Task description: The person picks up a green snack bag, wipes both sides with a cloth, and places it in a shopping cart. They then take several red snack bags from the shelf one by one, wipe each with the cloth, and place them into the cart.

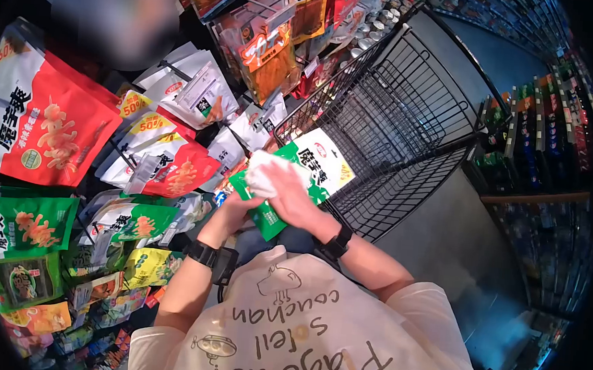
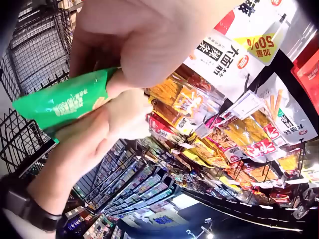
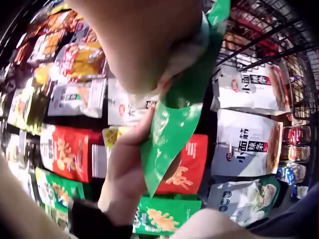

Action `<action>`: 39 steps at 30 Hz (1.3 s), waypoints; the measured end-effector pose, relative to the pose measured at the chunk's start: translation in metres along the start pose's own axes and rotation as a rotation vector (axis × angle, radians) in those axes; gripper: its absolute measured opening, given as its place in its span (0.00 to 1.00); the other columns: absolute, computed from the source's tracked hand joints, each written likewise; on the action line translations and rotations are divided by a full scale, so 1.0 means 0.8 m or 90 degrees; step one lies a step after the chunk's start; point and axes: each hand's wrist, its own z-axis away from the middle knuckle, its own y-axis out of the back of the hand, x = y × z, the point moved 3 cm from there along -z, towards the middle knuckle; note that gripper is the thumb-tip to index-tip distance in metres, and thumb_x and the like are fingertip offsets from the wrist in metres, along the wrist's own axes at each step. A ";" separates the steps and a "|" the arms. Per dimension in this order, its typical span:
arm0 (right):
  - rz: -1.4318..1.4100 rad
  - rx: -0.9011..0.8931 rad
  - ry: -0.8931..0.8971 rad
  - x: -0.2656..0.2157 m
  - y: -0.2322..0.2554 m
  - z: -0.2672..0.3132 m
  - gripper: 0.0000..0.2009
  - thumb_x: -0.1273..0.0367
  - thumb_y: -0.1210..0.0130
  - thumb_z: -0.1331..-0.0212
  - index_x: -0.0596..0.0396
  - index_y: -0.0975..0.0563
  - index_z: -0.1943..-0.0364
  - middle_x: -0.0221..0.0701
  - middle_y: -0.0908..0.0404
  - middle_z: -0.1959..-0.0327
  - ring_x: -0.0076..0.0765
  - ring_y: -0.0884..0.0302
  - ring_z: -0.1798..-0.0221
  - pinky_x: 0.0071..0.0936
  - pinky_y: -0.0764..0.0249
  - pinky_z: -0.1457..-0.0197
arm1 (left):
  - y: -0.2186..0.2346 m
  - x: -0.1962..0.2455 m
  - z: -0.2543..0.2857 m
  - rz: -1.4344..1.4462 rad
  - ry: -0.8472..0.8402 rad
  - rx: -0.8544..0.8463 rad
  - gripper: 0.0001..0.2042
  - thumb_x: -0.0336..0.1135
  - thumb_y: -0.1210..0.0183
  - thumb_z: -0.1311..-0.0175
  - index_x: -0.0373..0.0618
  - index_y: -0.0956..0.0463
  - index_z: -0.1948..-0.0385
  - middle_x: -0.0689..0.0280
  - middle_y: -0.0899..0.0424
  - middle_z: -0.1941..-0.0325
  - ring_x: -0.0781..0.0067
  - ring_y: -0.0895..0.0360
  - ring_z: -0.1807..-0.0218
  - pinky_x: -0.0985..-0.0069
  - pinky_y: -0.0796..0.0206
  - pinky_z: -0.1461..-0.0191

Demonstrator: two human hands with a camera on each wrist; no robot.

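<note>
A green-and-white snack bag (image 1: 327,161) is held in front of the torso, tilted, close to the cart. My left hand (image 1: 234,216) grips its near left edge, thumb on the front. Over the bag's face my right hand (image 1: 294,197) holds a bunched white cloth (image 1: 268,172) against it. In the left wrist view the green end of the bag (image 2: 75,102) shows between my left hand (image 2: 144,40) and my right hand (image 2: 94,142). The right wrist view shows the green back of the bag (image 3: 177,127), with fingers of my left hand (image 3: 127,167) at its edge.
A black wire shopping cart (image 1: 411,117) stands just ahead to the right. Hanging snack bags line the left, including red-and-white bags (image 1: 60,124) and green bags (image 1: 39,222) on hooks. Another stocked shelf (image 1: 536,198) runs along the right, across the aisle floor (image 1: 438,229).
</note>
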 end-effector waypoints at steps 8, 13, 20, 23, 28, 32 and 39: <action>-0.102 0.116 -0.089 0.036 0.045 0.008 0.21 0.72 0.59 0.47 0.57 0.33 0.46 0.42 0.29 0.48 0.47 0.32 0.45 0.37 0.42 0.39 | -0.029 0.015 0.028 -0.019 -0.065 0.040 0.23 0.27 0.44 0.44 0.44 0.37 0.44 0.67 0.27 0.48 0.72 0.29 0.49 0.73 0.39 0.44; -0.446 0.315 -0.431 0.156 0.077 0.066 0.19 0.70 0.62 0.45 0.60 0.32 0.49 0.37 0.25 0.57 0.32 0.27 0.56 0.28 0.32 0.50 | -0.039 0.045 0.041 -0.294 -0.282 0.097 0.20 0.25 0.43 0.47 0.42 0.30 0.50 0.64 0.24 0.53 0.70 0.28 0.51 0.74 0.36 0.49; -0.204 0.384 -0.149 0.040 0.161 0.047 0.19 0.74 0.59 0.44 0.59 0.33 0.47 0.37 0.29 0.49 0.35 0.31 0.47 0.28 0.36 0.45 | -0.062 0.044 0.048 -0.969 -0.706 0.066 0.16 0.24 0.44 0.66 0.49 0.21 0.70 0.65 0.22 0.67 0.60 0.26 0.62 0.68 0.34 0.61; -0.101 0.110 0.062 -0.037 0.105 0.027 0.22 0.76 0.55 0.49 0.57 0.32 0.45 0.40 0.31 0.44 0.43 0.36 0.40 0.36 0.45 0.35 | -0.061 0.029 0.046 -1.015 -0.723 0.102 0.16 0.25 0.44 0.66 0.51 0.20 0.69 0.66 0.22 0.67 0.62 0.26 0.60 0.67 0.35 0.59; -0.057 0.000 0.020 -0.011 0.041 0.029 0.23 0.76 0.53 0.52 0.55 0.31 0.47 0.40 0.30 0.45 0.46 0.37 0.39 0.44 0.49 0.34 | -0.041 0.015 0.044 -1.088 -0.665 0.081 0.14 0.27 0.45 0.62 0.52 0.21 0.68 0.69 0.22 0.68 0.63 0.26 0.63 0.68 0.34 0.60; -0.065 0.110 -0.161 0.074 0.062 0.053 0.19 0.75 0.56 0.48 0.57 0.31 0.49 0.44 0.27 0.50 0.50 0.31 0.46 0.36 0.37 0.42 | -0.054 0.024 0.052 -0.997 -0.726 0.085 0.13 0.28 0.46 0.60 0.51 0.22 0.68 0.71 0.22 0.69 0.65 0.26 0.65 0.71 0.33 0.62; -0.214 0.403 -0.339 0.151 0.100 0.086 0.17 0.76 0.57 0.48 0.60 0.31 0.51 0.39 0.23 0.59 0.32 0.26 0.55 0.26 0.33 0.50 | -0.030 0.073 0.105 -0.785 -0.755 0.333 0.14 0.22 0.42 0.60 0.48 0.21 0.67 0.64 0.21 0.66 0.64 0.25 0.62 0.72 0.33 0.58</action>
